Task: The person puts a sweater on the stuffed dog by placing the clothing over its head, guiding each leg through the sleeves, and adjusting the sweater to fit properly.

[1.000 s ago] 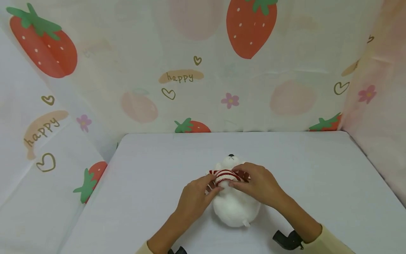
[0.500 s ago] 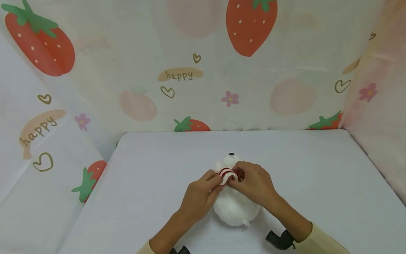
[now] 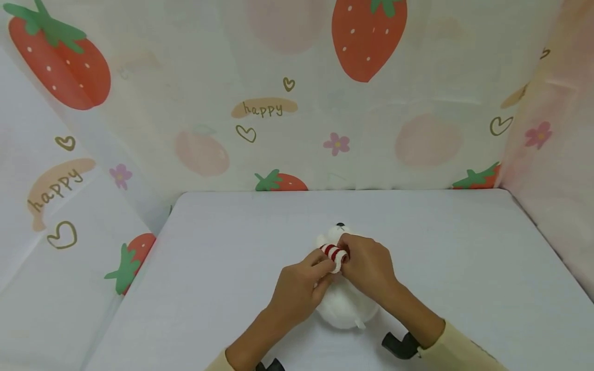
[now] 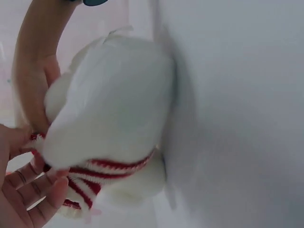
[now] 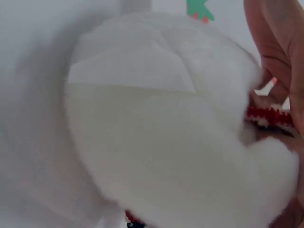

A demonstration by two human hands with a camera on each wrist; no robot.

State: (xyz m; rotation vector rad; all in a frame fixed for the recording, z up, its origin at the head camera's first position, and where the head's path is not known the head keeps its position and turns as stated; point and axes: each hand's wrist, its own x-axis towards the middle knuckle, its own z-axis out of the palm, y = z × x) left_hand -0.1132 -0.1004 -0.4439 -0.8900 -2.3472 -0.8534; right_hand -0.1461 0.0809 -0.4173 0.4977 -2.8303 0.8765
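Observation:
A white plush bear (image 3: pixel 348 309) lies on the table with its head toward the far side and its dark nose facing up. Around its upper body runs a red-and-white striped knit piece (image 3: pixel 332 251); whether it is a scarf or a sweater I cannot tell. My left hand (image 3: pixel 301 286) pinches the near left edge of the knit between thumb and fingers. From the other side, my right hand (image 3: pixel 368 263) grips the knit's right part, its fingertips mostly hidden. In the left wrist view the striped knit (image 4: pixel 107 171) wraps round the plush bear (image 4: pixel 114 99).
A white-covered table (image 3: pixel 223 232) spreads around the bear. Behind it hangs a strawberry-printed cloth (image 3: pixel 264 56), with more cloth at both sides. Black wrist mounts (image 3: pixel 401 345) show beneath the sleeves. A small white tag (image 3: pixel 360 324) sticks out at the bear's near end.
The knit has been drawn from a wide band into a narrower, bunched roll. My hands have come closer together, the left moving right and the right moving slightly left.

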